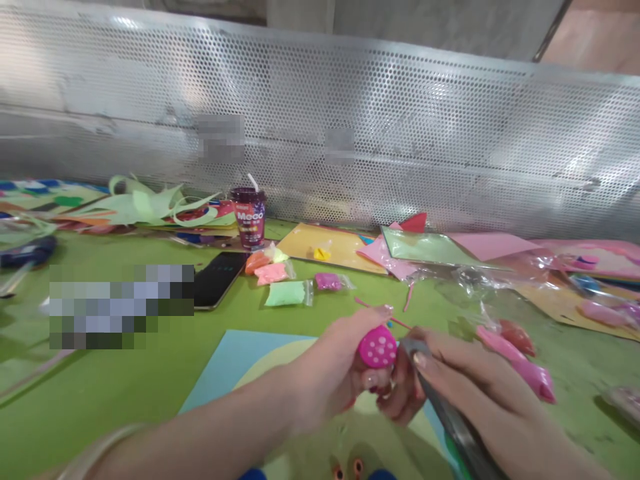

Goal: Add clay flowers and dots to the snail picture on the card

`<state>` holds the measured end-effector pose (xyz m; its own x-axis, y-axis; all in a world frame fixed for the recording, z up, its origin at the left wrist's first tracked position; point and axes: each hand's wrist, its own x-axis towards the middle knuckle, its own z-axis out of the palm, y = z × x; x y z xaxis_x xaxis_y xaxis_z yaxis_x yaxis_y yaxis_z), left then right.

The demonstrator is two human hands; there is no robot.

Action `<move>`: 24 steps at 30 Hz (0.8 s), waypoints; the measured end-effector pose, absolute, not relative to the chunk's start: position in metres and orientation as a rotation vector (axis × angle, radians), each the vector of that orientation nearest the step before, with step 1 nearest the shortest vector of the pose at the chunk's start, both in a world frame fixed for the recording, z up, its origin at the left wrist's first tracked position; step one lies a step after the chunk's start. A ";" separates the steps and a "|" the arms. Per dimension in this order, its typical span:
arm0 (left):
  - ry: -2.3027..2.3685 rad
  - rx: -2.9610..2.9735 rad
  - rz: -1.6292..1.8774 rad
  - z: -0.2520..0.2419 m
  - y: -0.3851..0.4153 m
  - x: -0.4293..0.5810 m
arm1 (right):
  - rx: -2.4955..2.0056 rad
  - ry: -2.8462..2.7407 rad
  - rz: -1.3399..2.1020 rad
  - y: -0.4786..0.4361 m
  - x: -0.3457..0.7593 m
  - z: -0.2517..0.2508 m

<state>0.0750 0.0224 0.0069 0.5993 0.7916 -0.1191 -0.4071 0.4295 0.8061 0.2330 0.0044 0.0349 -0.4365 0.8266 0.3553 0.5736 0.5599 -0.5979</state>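
Note:
My left hand (340,367) is closed around a pink clay ball with white dots (377,347), held just above a light blue and pale yellow paper sheet (235,363). My right hand (450,373) is pinched on a dark grey flat tool (450,417) whose tip meets the ball's right side. A thin pink stick (380,313) lies just behind the ball on the green table (125,387).
Small bags of coloured clay (285,292) lie mid-table beside a black phone (217,279) and a purple drink cup with a straw (249,217). Coloured paper sheets and plastic bags (435,250) spread to the right, pink clay pieces (520,363) near my right hand. Paper cut-outs (150,207) pile at left against a perforated metal wall (350,120).

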 end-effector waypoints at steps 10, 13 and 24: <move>0.569 0.926 1.102 -0.004 0.032 0.074 | -1.560 -2.475 -0.018 0.044 0.254 0.024; 0.558 0.947 1.075 -0.002 0.029 0.075 | -1.341 -2.258 -0.283 0.036 0.250 0.025; 0.529 0.984 1.042 0.003 0.024 0.076 | -0.894 -2.081 -0.226 0.017 0.236 0.031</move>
